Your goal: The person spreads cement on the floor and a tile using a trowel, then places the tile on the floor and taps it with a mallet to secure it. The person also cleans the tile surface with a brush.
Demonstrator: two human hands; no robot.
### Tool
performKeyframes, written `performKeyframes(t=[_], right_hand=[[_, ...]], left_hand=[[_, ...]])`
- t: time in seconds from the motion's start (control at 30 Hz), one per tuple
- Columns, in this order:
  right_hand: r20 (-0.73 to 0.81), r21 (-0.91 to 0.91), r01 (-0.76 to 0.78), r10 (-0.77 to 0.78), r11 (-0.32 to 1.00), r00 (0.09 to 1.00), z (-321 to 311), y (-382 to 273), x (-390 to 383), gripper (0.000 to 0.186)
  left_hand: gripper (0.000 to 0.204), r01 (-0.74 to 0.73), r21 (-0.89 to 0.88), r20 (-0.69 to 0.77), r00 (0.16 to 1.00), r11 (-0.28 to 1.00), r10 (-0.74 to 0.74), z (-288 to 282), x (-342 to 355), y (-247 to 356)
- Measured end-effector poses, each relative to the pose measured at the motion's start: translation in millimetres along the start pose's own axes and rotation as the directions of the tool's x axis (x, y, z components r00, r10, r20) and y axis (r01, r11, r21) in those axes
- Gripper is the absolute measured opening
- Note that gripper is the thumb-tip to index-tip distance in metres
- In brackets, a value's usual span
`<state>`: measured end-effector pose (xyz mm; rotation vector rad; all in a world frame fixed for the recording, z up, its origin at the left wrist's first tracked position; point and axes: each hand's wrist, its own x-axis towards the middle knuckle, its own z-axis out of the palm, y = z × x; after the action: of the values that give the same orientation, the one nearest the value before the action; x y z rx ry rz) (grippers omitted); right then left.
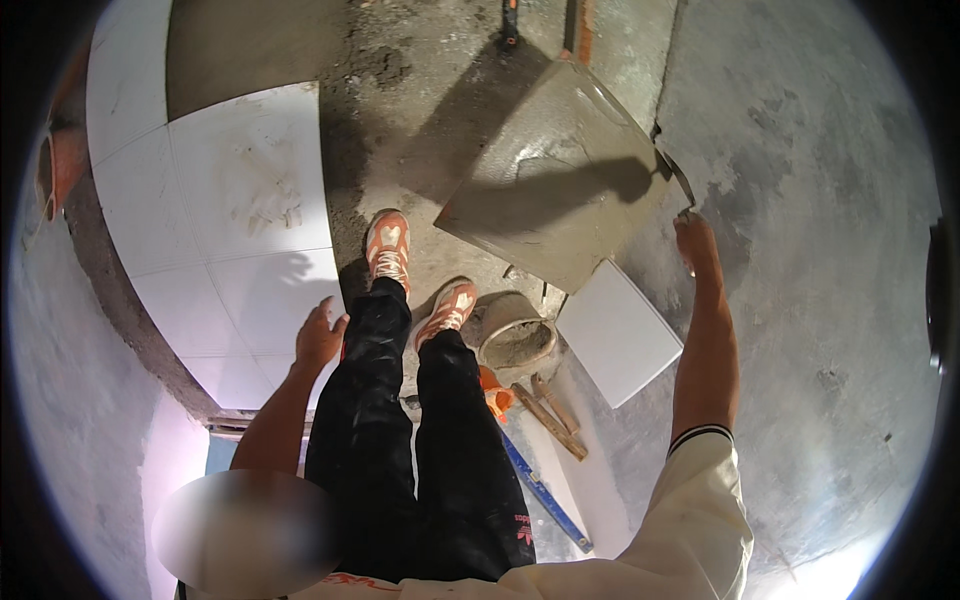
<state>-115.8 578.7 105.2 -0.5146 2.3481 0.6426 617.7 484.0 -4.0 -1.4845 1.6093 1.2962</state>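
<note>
My right hand is closed on the handle of a metal trowel at the right edge of a large square slab coated in wet grey mortar. A shadow falls across the coating. A white square tile lies below the slab, left of my right forearm. My left hand hangs beside my left leg with its fingers apart and nothing in them, over white floor tiles.
My feet stand on rough concrete, near a mortar bucket. Beside my legs lie wooden pieces, an orange object and a blue level. A grey wall is at right. An orange container is at far left.
</note>
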Motion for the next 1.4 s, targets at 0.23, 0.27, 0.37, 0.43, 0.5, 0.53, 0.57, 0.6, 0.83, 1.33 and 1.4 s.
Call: performKeyframes(t=[0.23, 0.27, 0.37, 0.43, 0.5, 0.53, 0.57, 0.6, 0.83, 1.33, 1.4], right_hand=[[-0.062, 0.809, 0.01, 0.068, 0.587, 0.996, 134.4, 99.3, -154.1, 0.041], [-0.079, 0.736, 0.042, 0.025, 0.675, 0.997, 162.9, 102.5, -193.6, 0.042], [0.056, 0.699, -0.096, 0.079, 0.709, 0.995, 251.0, 91.9, -308.2, 0.041], [0.255, 0.711, -0.292, 0.152, 0.64, 0.955, 313.8, 78.0, -381.8, 0.041], [0.478, 0.703, -0.506, 0.196, 0.499, 0.856, 355.8, 65.2, -420.6, 0.041], [0.624, 0.664, -0.645, 0.196, 0.378, 0.757, 368.0, 60.8, -424.8, 0.041], [0.675, 0.629, -0.692, 0.192, 0.354, 0.712, 405.5, 78.0, -426.9, 0.047], [0.538, 0.624, -0.526, 0.169, 0.578, 0.826, 435.1, 93.1, -415.5, 0.048], [-0.108, 0.89, 0.037, 0.131, 0.455, 0.985, 346.1, 72.4, -177.4, 0.047], [0.097, 0.96, -0.138, -0.175, -0.242, 0.98, 271.3, 63.0, 20.6, 0.053], [0.127, 0.955, -0.181, -0.225, -0.237, 0.966, 262.0, 64.5, -5.3, 0.068]], left_hand=[[0.06, -0.11, 0.157, -0.077, 0.989, 0.981, 0.123, -37.0, 53.5, -2.9], [0.057, -0.155, 0.061, -0.099, 0.982, 0.986, 0.161, -48.3, 60.4, 11.8], [0.057, -0.175, 0.064, -0.118, 0.976, 0.983, 0.181, -64.2, 98.4, 26.3], [0.058, -0.134, -0.021, -0.106, 0.986, 0.991, 0.131, -75.7, 122.2, 53.9], [0.059, -0.094, -0.123, -0.103, 0.991, 0.988, 0.081, -88.8, 125.1, 89.8], [0.058, -0.086, -0.182, -0.099, 0.993, 0.98, 0.069, -89.2, 123.4, 122.4], [0.058, -0.077, -0.246, -0.076, 0.995, 0.966, 0.06, -84.1, 124.5, 154.3], [0.058, -0.092, -0.286, -0.052, 0.995, 0.954, 0.08, -79.8, 128.9, 173.9], [0.056, -0.182, -0.593, -0.02, 0.977, 0.784, 0.212, -63.4, 167.1, 268.8], [0.059, -0.102, -0.722, 0.171, 0.932, 0.684, 0.32, -32.7, 201.9, 344.1], [0.061, -0.134, -0.744, 0.194, 0.894, 0.655, 0.403, -39.8, 197.5, 315.5]])
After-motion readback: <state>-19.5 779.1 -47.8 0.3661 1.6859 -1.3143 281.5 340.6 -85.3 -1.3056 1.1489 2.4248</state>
